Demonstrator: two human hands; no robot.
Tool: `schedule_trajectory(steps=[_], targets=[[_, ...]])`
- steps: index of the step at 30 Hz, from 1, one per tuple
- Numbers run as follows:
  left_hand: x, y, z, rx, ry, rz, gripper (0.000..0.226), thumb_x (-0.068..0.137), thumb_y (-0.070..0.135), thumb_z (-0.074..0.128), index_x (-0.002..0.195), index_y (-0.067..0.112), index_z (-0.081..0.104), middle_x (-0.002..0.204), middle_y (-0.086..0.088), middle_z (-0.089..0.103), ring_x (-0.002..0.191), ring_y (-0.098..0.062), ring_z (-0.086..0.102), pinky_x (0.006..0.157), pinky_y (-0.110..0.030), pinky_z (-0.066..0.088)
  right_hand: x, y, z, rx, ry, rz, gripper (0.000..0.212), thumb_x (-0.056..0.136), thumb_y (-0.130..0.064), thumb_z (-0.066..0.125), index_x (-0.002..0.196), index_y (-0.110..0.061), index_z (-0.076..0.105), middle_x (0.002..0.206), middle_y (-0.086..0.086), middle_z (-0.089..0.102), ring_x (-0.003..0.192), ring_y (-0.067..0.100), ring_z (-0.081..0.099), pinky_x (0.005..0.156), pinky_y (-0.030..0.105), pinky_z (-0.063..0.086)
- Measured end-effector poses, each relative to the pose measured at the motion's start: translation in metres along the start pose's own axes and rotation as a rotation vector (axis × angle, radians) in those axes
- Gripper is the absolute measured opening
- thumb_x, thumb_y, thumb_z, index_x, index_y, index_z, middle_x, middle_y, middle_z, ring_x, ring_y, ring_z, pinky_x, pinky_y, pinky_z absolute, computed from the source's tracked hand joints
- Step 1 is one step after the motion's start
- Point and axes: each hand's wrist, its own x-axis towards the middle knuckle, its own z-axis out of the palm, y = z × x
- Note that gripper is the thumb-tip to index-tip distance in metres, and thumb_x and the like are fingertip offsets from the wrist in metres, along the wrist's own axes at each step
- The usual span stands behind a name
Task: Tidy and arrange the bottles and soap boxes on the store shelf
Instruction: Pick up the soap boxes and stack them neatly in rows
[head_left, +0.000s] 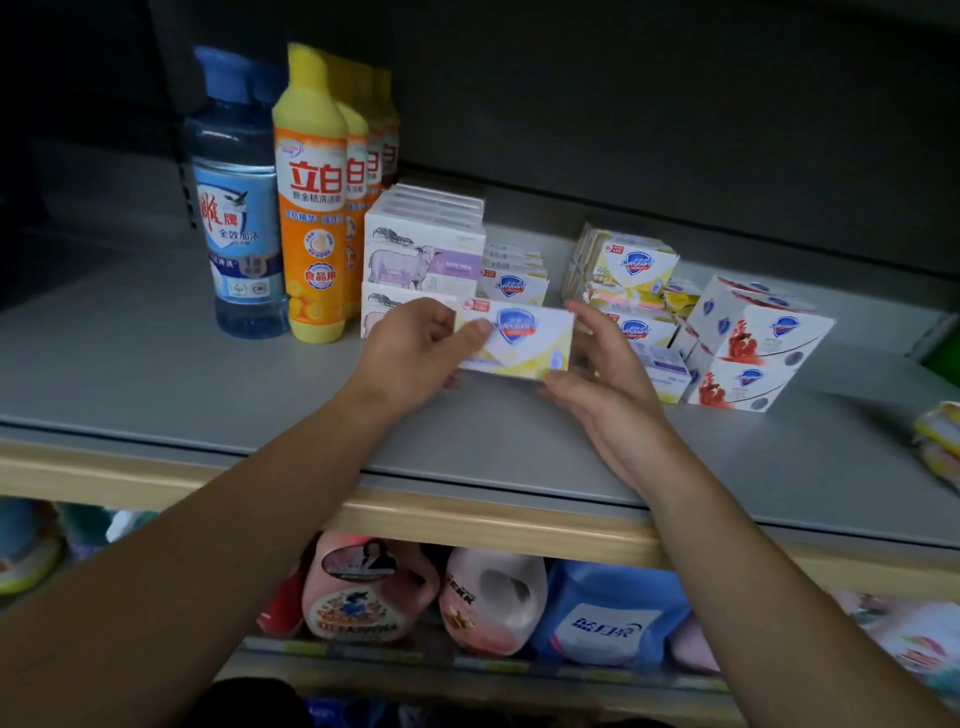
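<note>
A white-and-yellow soap box (524, 343) with a blue shield logo hangs just above the grey shelf (182, 384). My left hand (415, 353) grips its left end, thumb on the front. My right hand (597, 374) holds its right end, fingers behind and thumb under. Behind it stand stacked sheep-print soap boxes (423, 254) and a row of small shield boxes (514, 278). To the right lie an untidy pile of yellow shield boxes (631, 270) and red-and-white boxes (753, 343). At the left stand a blue bottle (236, 208) and a row of orange bottles (311, 208).
A yellow packet (940, 441) lies at the shelf's far right edge. The wooden shelf lip (467, 519) runs across in front. Below it sit pink jugs (363, 592) and a blue detergent jug (608, 623). Bare shelf surface lies in front of the bottles.
</note>
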Motion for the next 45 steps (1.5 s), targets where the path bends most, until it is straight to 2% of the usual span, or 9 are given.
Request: schedule_trajectory(steps=[3,8,13,17,21,27,33,38,45], targets=[[0.001,-0.001,0.001,-0.031,0.04,-0.097,0.035,0.084,0.046,0.07,0.092,0.013,0.063,0.083,-0.004,0.074,0.064,-0.022,0.072,0.05,-0.036,0.058,0.001,0.006,-0.001,-0.159,-0.032,-0.031,0.077,0.071,-0.007,0.07,0.139,-0.032,0.044,0.119,-0.022,0.066,0.103,0.01,0.067,0.087,0.03,0.054],[0.0,0.003,-0.001,-0.113,0.037,-0.128,0.044,0.087,0.057,0.056,0.083,0.014,0.069,0.059,-0.007,0.068,0.043,-0.017,0.058,0.04,-0.024,0.044,0.001,0.007,0.002,-0.1,0.08,0.028,0.045,0.073,-0.025,0.072,0.116,-0.032,0.059,0.105,-0.005,0.063,0.074,0.018,0.067,0.072,0.034,0.055],[-0.002,0.006,0.001,-0.015,-0.015,-0.177,0.065,0.079,0.072,0.046,0.08,0.011,0.069,0.058,-0.013,0.068,0.044,-0.019,0.058,0.041,-0.024,0.044,0.004,0.004,0.003,-0.08,0.143,0.156,0.022,0.083,-0.042,0.068,0.088,-0.021,0.066,0.077,-0.002,0.057,0.058,0.018,0.062,0.058,0.031,0.049],[-0.001,0.007,0.0,-0.076,-0.025,-0.169,0.043,0.089,0.054,0.052,0.083,0.016,0.07,0.063,-0.01,0.07,0.044,-0.018,0.057,0.041,-0.024,0.044,0.004,0.006,0.0,-0.008,0.121,0.134,0.02,0.089,-0.022,0.07,0.108,-0.02,0.064,0.091,0.002,0.057,0.059,0.019,0.06,0.057,0.028,0.047],[-0.003,0.006,-0.002,-0.221,-0.066,-0.084,0.013,0.09,0.03,0.063,0.098,0.028,0.073,0.08,-0.003,0.073,0.041,-0.021,0.05,0.04,-0.024,0.039,0.005,0.007,0.003,-0.01,0.167,0.12,0.03,0.084,-0.033,0.068,0.112,-0.028,0.061,0.11,0.009,0.065,0.069,0.021,0.062,0.058,0.03,0.049],[-0.008,0.007,-0.004,-0.418,-0.265,-0.02,0.053,0.089,-0.005,0.061,0.13,0.028,0.055,0.107,-0.002,0.073,0.056,-0.024,0.062,0.049,-0.03,0.052,0.006,0.012,-0.001,-0.076,0.199,0.098,0.03,0.091,-0.007,0.065,0.119,-0.016,0.064,0.11,0.0,0.073,0.1,0.013,0.068,0.082,0.028,0.054],[-0.007,0.008,-0.004,-0.519,-0.248,-0.177,0.025,0.092,0.024,0.063,0.117,0.023,0.064,0.111,-0.003,0.071,0.088,-0.037,0.072,0.069,-0.042,0.059,-0.001,0.005,0.002,-0.364,0.26,-0.039,0.043,0.08,-0.008,0.074,0.113,-0.033,0.06,0.112,-0.016,0.065,0.09,0.013,0.067,0.079,0.027,0.052],[-0.005,0.006,-0.001,-0.492,-0.162,-0.043,0.012,0.089,-0.002,0.06,0.089,0.009,0.065,0.108,0.002,0.067,0.092,-0.018,0.071,0.071,-0.033,0.059,-0.007,-0.001,0.009,-0.328,0.105,-0.133,0.05,0.078,0.001,0.074,0.105,-0.038,0.057,0.13,-0.004,0.055,0.091,0.012,0.069,0.08,0.019,0.051],[-0.004,0.005,0.0,-0.453,-0.147,-0.01,0.016,0.088,-0.007,0.06,0.093,0.007,0.066,0.106,-0.002,0.067,0.092,-0.02,0.07,0.073,-0.033,0.06,-0.008,0.0,0.009,-0.406,0.109,-0.202,0.052,0.077,0.001,0.075,0.11,-0.035,0.056,0.127,-0.003,0.054,0.083,0.011,0.065,0.077,0.021,0.052]])
